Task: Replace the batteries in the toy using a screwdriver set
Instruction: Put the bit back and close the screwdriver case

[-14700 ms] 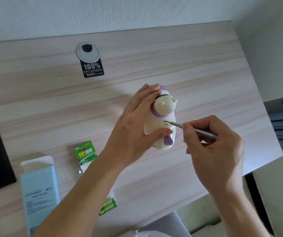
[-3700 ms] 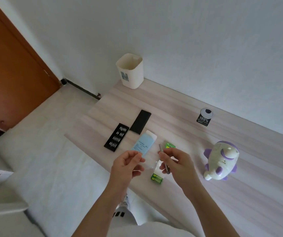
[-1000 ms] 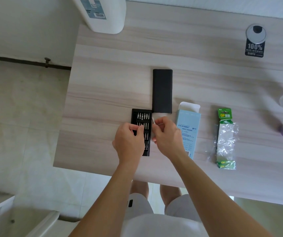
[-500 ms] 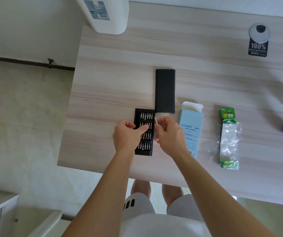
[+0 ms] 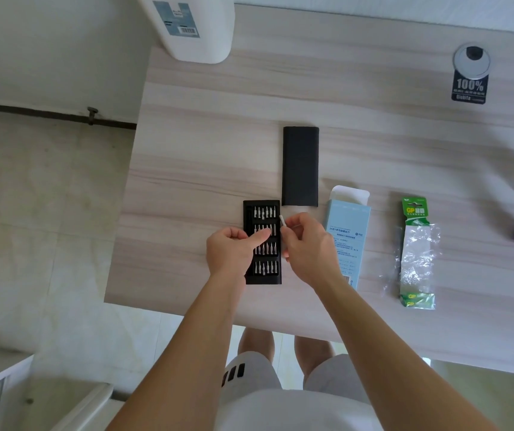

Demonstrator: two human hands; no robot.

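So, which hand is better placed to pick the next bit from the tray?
Left. The left hand lies over the tray, with its thumb on the bits. The right hand grips the screwdriver beside the tray, so it is busy.

Your bench [image 5: 218,135] is matt, pale wood grain; your bit tray [image 5: 246,213] is matt black plastic, its bits [image 5: 265,212] shiny metal.
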